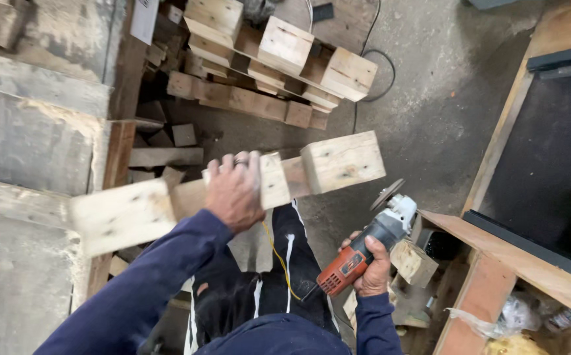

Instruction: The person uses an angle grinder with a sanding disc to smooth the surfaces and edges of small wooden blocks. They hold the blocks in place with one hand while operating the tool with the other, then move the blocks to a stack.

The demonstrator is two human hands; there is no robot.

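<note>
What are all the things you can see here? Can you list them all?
wooden piece with blocks: one, pale, held up in the middle
angle grinder: one, orange and grey, lower middle
stacked block pieces: several, pale, on the floor at top
black cable: one, on the grey floor
planks: several, grey, left
wooden frames: brown, right
left hand: grips the wooden piece
right hand: grips the angle grinder

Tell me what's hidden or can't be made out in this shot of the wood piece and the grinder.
Head view only:
- Left hand covers the middle block of the pale wooden pallet runner.
- Right hand hides part of the orange and grey angle grinder body.
- Grinder disc: edge-on, wear unreadable.
- Plywood crate: cut off by the right edge.
</note>
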